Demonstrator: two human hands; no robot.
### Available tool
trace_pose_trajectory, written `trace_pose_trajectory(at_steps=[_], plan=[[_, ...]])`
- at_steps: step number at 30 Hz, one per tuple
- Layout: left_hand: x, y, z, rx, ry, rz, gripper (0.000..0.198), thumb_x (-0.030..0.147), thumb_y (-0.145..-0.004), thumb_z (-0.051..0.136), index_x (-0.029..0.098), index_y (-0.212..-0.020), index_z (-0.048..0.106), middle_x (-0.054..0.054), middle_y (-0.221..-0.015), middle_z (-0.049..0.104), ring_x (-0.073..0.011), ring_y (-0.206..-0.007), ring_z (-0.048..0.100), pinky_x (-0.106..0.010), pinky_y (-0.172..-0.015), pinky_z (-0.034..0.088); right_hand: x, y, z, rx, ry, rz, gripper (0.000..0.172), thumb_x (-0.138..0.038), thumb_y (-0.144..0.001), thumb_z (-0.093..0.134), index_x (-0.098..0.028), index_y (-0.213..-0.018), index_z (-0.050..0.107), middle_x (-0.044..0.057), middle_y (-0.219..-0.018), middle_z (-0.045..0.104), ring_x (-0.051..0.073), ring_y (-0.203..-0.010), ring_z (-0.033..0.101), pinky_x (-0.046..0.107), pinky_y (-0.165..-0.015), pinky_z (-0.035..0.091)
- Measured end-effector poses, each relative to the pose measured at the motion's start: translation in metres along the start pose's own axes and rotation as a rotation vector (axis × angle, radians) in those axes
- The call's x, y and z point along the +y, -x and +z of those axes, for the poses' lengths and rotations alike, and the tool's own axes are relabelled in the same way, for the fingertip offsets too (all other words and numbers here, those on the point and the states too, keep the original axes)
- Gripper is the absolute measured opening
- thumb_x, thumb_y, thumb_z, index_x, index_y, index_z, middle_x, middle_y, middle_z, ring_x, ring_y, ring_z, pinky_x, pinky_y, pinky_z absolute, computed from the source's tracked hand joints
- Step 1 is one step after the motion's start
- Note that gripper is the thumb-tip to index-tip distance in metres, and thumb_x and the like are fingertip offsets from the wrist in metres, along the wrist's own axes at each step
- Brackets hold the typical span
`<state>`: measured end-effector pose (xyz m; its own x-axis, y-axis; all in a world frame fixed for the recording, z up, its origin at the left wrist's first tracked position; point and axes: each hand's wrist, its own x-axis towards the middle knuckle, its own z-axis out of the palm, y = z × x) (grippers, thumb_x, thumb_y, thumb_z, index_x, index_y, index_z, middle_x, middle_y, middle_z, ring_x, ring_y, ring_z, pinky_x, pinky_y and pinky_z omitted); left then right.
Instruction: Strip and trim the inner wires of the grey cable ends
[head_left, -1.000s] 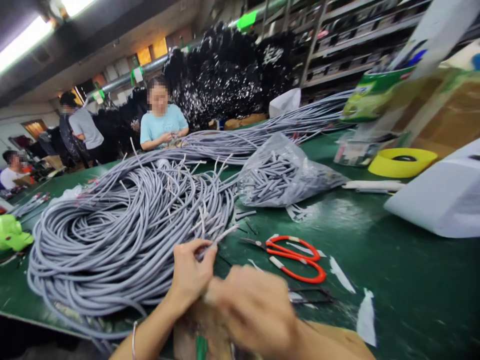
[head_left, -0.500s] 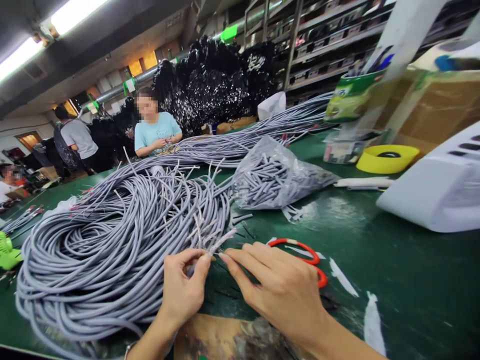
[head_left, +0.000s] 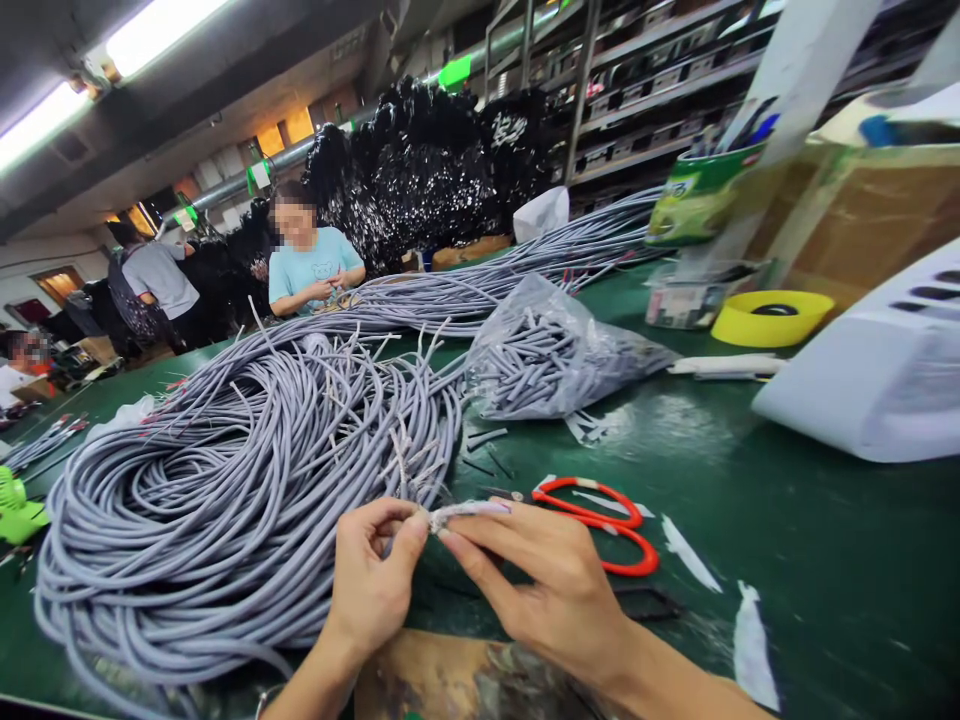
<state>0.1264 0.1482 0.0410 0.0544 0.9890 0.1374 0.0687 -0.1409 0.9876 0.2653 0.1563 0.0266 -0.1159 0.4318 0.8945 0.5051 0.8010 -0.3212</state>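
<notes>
From my head camera, I have the fingers of my left hand (head_left: 375, 575) pinched at the base of a frayed whitish cable end (head_left: 469, 510), and the thumb and fingers of my right hand (head_left: 555, 580) close on that same end, above the worktop (head_left: 832, 560) and just beside the big coil of grey cables (head_left: 300, 540). Near my right hand lie red-handled scissors (head_left: 596, 519), partly hidden by it, and farther off sits a clear bag (head_left: 544, 365) of short grey pieces, while across the worktop a person in a light blue shirt (head_left: 319, 262) bends over the cables.
</notes>
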Motion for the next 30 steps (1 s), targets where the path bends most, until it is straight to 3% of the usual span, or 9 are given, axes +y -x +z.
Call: trace_pose_trajectory(at_steps=[4,7,10,15,20,26,28,30], plan=[[0.002,0.003,-0.002,0.011,0.041,-0.011,0.026,0.037,-0.071,0.063,0.012,-0.067,0.065,0.001,-0.054,0.052,-0.0074,-0.048,0.042,-0.017,-0.044,0.033,-0.003,-0.003,-0.001,0.036,-0.021,-0.057,0.019,-0.014,-0.082,0.049,-0.016,-0.069,0.063,0.004,-0.057,0.067,0.014,-0.048,0.060,0.024,-0.047,0.045],[0.005,0.002,-0.004,-0.028,0.008,-0.012,0.024,0.035,-0.068,0.065,0.011,-0.068,0.068,0.000,-0.052,0.054,-0.0079,-0.048,0.042,-0.019,-0.047,0.035,-0.006,-0.005,0.000,0.014,-0.121,0.032,0.021,-0.014,-0.083,0.048,-0.017,-0.068,0.062,0.002,-0.057,0.066,0.012,-0.050,0.061,0.020,-0.049,0.047],[0.007,0.001,-0.003,0.015,-0.045,0.012,0.024,0.034,-0.066,0.066,0.010,-0.064,0.067,0.000,-0.052,0.054,-0.0085,-0.049,0.042,-0.020,-0.047,0.035,-0.008,-0.005,0.002,0.023,-0.141,0.072,0.020,-0.014,-0.083,0.048,-0.017,-0.068,0.060,0.002,-0.057,0.066,0.011,-0.051,0.061,0.020,-0.052,0.048],[0.005,0.004,0.001,0.001,0.092,-0.059,0.037,0.048,-0.065,0.065,0.012,-0.061,0.058,0.009,-0.040,0.031,-0.0025,-0.036,0.020,-0.017,-0.034,0.018,-0.009,-0.001,0.003,0.052,-0.021,-0.118,0.020,-0.011,-0.083,0.047,-0.016,-0.068,0.059,0.002,-0.049,0.060,0.011,-0.043,0.053,0.024,-0.046,0.041],[0.007,0.004,0.002,-0.020,0.314,-0.178,0.044,0.053,-0.056,0.070,0.015,-0.055,0.048,0.013,-0.038,0.021,-0.0002,-0.032,0.012,-0.015,-0.030,0.011,-0.007,-0.003,0.003,0.015,0.011,-0.228,0.017,-0.011,-0.082,0.048,-0.013,-0.070,0.060,0.001,-0.046,0.056,0.011,-0.040,0.046,0.024,-0.041,0.035],[0.010,0.002,-0.001,0.016,0.370,-0.150,0.045,0.052,-0.055,0.071,0.016,-0.053,0.043,0.014,-0.037,0.020,0.0005,-0.031,0.012,-0.014,-0.030,0.010,-0.011,-0.010,0.009,-0.052,-0.161,0.027,0.024,-0.014,-0.086,0.044,-0.017,-0.065,0.056,-0.001,-0.050,0.057,0.009,-0.043,0.051,0.018,-0.043,0.041],[0.008,0.001,-0.002,0.015,0.348,-0.134,0.045,0.052,-0.057,0.070,0.016,-0.053,0.043,0.013,-0.037,0.022,0.0004,-0.031,0.014,-0.014,-0.030,0.011,-0.015,-0.007,0.009,-0.023,-0.141,-0.034,0.021,-0.014,-0.086,0.045,-0.018,-0.070,0.058,-0.001,-0.051,0.058,0.009,-0.043,0.052,0.019,-0.044,0.041],[0.007,-0.003,-0.002,0.087,0.364,-0.168,0.048,0.053,-0.054,0.071,0.017,-0.052,0.039,0.014,-0.038,0.020,0.0005,-0.031,0.013,-0.014,-0.030,0.010,-0.020,-0.003,0.006,-0.020,-0.164,-0.205,0.020,-0.019,-0.086,0.046,-0.021,-0.072,0.059,-0.003,-0.047,0.056,0.010,-0.041,0.051,0.022,-0.044,0.040]])
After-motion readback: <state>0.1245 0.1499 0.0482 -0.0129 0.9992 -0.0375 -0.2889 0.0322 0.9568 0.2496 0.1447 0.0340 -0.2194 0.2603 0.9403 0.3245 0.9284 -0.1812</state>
